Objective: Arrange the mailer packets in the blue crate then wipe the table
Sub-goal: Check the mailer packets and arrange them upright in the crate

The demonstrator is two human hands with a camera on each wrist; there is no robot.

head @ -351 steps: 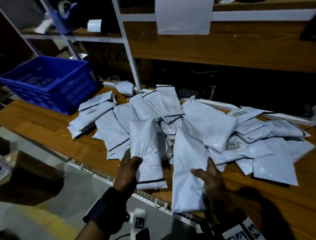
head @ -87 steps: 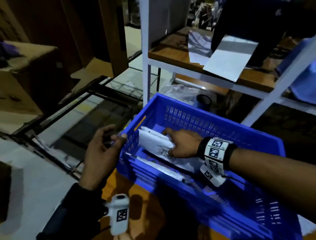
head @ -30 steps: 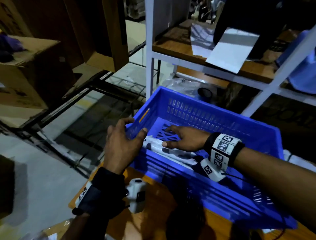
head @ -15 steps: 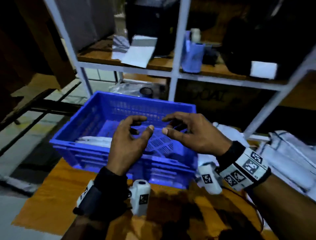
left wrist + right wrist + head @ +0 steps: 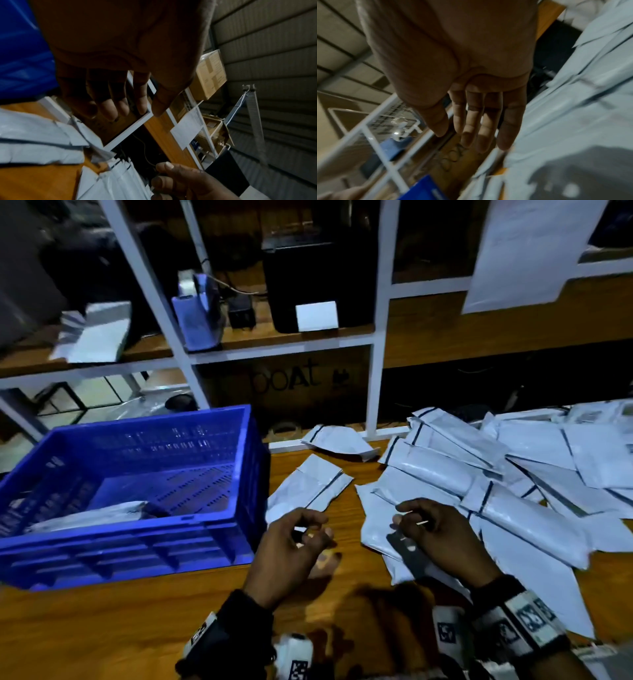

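The blue crate [image 5: 219,525] stands on the left of the wooden table [image 5: 102,621] with a couple of white mailer packets [image 5: 89,517] lying flat inside. A heap of white mailer packets [image 5: 513,484] covers the right half. My left hand [image 5: 294,546] hovers empty over bare wood beside the crate, fingers loosely curled [image 5: 109,106]. My right hand [image 5: 431,532] hangs just above the near packets, fingers relaxed and nearly straight [image 5: 477,127], holding nothing.
A single packet [image 5: 308,487] lies between crate and heap, another [image 5: 339,440] near the white shelf post [image 5: 371,392]. Behind are wooden shelves with a black printer [image 5: 318,268], a blue tape dispenser [image 5: 202,309] and a cardboard box [image 5: 291,385].
Both hands have left the crate and swung right to the packet heap. The view turned from the crate to the table. The packets placed earlier stay in the crate.
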